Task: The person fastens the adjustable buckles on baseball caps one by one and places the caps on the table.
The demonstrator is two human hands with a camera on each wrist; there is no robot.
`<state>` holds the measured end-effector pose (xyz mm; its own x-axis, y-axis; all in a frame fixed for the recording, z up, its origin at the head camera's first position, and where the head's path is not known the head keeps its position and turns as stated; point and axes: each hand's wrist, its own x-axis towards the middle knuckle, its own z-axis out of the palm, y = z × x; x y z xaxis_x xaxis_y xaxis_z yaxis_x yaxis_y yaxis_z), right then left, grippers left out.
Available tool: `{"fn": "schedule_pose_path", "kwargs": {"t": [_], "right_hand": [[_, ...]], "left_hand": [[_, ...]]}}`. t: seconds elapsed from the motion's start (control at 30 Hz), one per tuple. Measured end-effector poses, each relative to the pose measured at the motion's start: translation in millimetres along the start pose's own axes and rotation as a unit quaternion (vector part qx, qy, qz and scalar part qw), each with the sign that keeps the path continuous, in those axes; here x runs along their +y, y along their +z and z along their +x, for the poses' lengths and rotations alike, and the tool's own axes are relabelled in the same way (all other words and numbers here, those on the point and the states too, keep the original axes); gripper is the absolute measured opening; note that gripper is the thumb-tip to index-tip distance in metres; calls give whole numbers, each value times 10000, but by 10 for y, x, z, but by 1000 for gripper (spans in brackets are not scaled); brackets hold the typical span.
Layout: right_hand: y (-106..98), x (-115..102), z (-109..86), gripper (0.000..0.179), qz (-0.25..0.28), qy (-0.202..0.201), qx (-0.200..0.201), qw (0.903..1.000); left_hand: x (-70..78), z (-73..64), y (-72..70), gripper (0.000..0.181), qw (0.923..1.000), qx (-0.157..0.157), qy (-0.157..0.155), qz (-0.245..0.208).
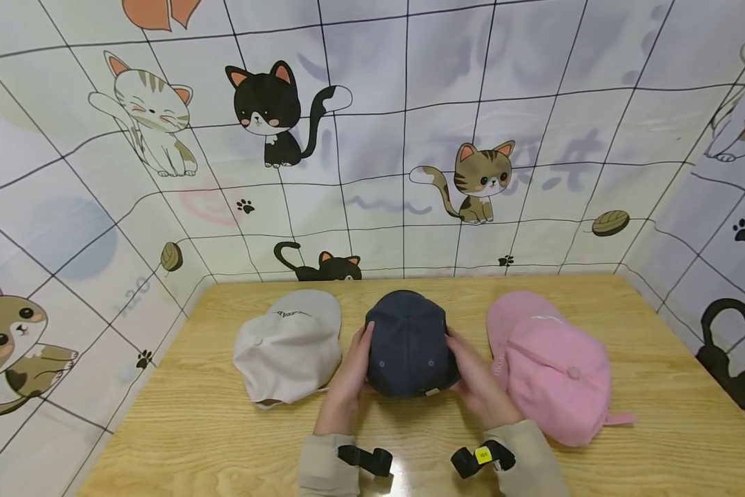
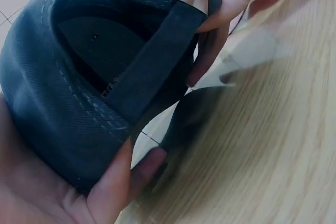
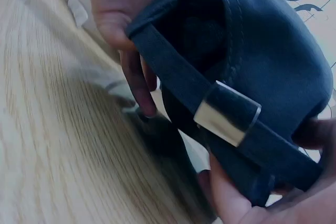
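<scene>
A navy baseball cap (image 1: 406,345) is held between both hands above the middle of the table. My left hand (image 1: 350,369) grips its left side, and my right hand (image 1: 473,379) grips its right side. In the left wrist view the back opening and the adjusting strap (image 2: 152,64) of the cap face the camera. A shiny metal buckle (image 3: 228,113) sits on that strap in the right wrist view. Some fingertips curl under the cap's lower edge. The front of the cap and its brim are hidden in the head view.
A white cap (image 1: 288,352) lies left of the hands, and a pink cap (image 1: 555,366) lies to the right, its strap end trailing. The wooden table (image 1: 192,435) meets a cat-print cloth backdrop (image 1: 372,138) behind and at both sides.
</scene>
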<state>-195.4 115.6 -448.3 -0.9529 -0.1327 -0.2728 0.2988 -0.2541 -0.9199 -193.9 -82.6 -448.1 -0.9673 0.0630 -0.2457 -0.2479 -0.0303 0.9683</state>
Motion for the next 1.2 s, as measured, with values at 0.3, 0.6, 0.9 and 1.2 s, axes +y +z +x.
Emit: {"fn": "schedule_pose_path", "kwargs": {"t": [0.3, 0.6, 0.9, 1.2], "right_hand": [[-63, 15, 38, 66, -1194, 42, -285, 9924], [-105, 11, 73, 69, -1960, 60, -286, 9802], [-80, 19, 59, 66, -2049, 70, -366, 9781], [-103, 23, 114, 66, -1930, -180, -328, 9805]], "left_hand": [[-2, 22, 7, 87, 9960, 79, -51, 891], [-15, 13, 60, 84, 9782, 130, 369, 2040], [-52, 7, 55, 81, 9677, 306, 557, 2440], [-29, -28, 89, 70, 9403, 830, 912, 3171]]}}
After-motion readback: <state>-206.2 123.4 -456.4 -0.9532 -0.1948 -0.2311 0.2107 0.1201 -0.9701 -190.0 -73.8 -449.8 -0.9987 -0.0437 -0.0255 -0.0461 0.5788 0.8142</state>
